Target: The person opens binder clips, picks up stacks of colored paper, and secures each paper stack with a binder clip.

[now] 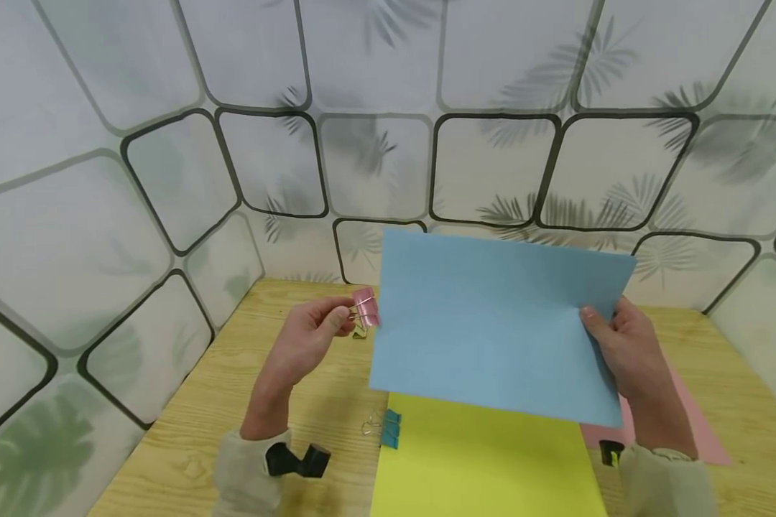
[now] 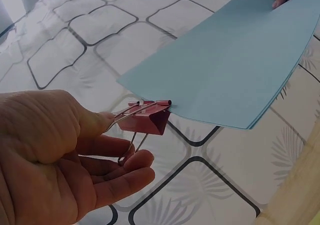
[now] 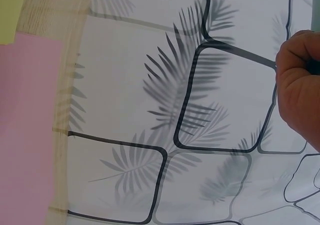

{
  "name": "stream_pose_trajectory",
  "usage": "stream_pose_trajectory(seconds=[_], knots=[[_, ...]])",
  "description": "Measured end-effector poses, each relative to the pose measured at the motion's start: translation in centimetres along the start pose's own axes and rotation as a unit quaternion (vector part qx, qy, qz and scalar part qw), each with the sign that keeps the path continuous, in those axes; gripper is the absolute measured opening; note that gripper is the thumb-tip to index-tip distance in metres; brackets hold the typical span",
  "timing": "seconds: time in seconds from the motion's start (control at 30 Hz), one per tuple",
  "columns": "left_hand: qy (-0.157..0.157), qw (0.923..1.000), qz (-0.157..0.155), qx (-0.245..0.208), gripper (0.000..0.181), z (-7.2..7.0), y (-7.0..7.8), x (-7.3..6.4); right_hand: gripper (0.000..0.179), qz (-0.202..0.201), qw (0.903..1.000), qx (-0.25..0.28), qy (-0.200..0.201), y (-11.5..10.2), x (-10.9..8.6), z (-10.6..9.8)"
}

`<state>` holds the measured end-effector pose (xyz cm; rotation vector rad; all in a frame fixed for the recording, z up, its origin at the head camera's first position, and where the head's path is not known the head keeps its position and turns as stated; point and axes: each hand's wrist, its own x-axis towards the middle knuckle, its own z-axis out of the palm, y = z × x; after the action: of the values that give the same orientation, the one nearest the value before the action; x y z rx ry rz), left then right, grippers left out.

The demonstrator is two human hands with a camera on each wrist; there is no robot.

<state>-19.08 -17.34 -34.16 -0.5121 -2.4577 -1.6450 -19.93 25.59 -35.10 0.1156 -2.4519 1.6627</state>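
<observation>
By the left hand [image 2: 47,150], in the left wrist view, 1 pink clip [image 2: 158,122] is pinched at the edge of the blue paper [image 2: 215,60]. Clipping is judged in hand; firm seating seems called for next. Head: the paper's right side is gripped by the right hand [image 1: 632,348]. Right wrist: that grip is cropped.

**Leaf-print walls [image 1: 375,169] around a wood-grain surface [image 1: 181,445]**

Pale walls rise behind it and on both sides, patterned with rounded black and grey outlines [image 1: 498,115] and shadowy fronds [image 1: 603,61]. They look bluish higher up, creamier lower down.
</observation>
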Motion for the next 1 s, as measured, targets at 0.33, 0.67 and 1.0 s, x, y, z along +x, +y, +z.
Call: stream_pose_trajectory(seconds=[0.33,0.67,1.0], knots=[[-0.055,0.9973,0.023,0.043,0.038,0.3,0.0,-0.1,0.064,-0.021,0.9997,-0.003,0.013,0.4,0.1,-0.1],[-0.019,0.9991,-0.003,-0.038,0.051,0.4,-0.7,0.6,0.062,-0.036,0.9956,0.083,0.022,0.4,0.0,0.1],[0.08,0.981,0.01,-0.177,0.041,1.1,-0.4,0.9,0.064,-0.028,0.9948,0.096,0.014,0.3,-0.1,0.1]])
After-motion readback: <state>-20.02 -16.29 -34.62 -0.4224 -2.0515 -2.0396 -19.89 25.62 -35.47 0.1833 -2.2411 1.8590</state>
